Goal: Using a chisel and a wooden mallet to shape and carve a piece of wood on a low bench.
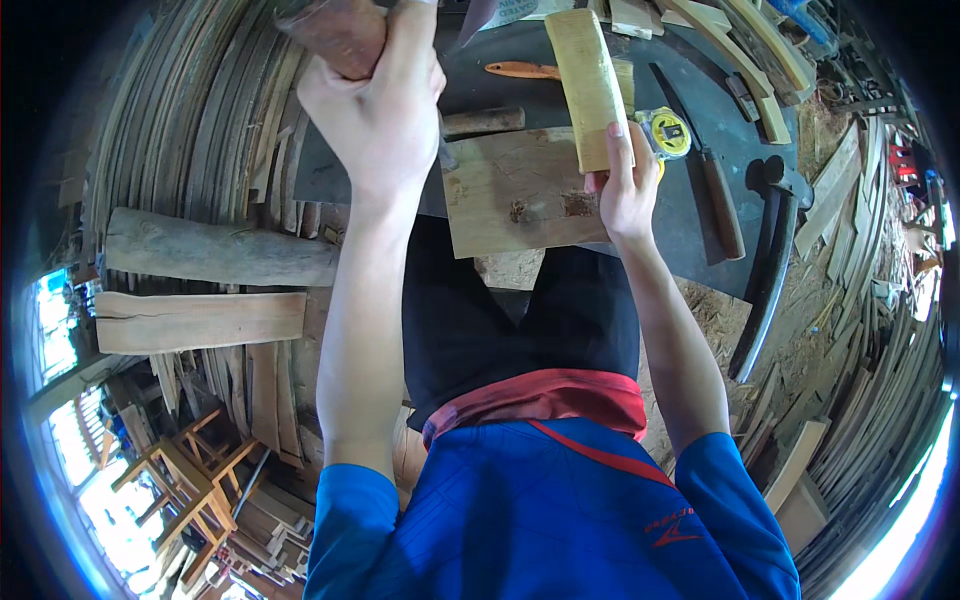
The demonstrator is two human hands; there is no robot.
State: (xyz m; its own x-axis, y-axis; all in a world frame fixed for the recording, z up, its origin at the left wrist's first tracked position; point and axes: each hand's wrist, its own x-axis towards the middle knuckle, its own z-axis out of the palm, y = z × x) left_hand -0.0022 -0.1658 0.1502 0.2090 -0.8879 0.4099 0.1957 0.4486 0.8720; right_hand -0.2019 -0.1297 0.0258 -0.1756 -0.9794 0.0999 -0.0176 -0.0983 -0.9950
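Observation:
My left hand (375,120) is raised at the upper left, its fingers wrapped round a reddish-brown wooden piece (338,38). The top of that piece runs out of view, so its kind is unclear. My right hand (630,190) grips the lower end of a pale, yellowish wood block (588,85), held tilted upright with the thumb on its face. Beneath the block a flat wooden board (500,200) with dark knots lies at the near edge of the dark worktable (690,225). A yellow tape measure (668,133) sits just right of my right fingers.
Beyond the board lie a round wooden handle (485,121) and an orange handle (522,70). At right are a long dark tool with a wooden handle (722,205) and a hammer-like tool (770,270). Stacked planks (190,120) and a wooden chair frame (195,490) stand left.

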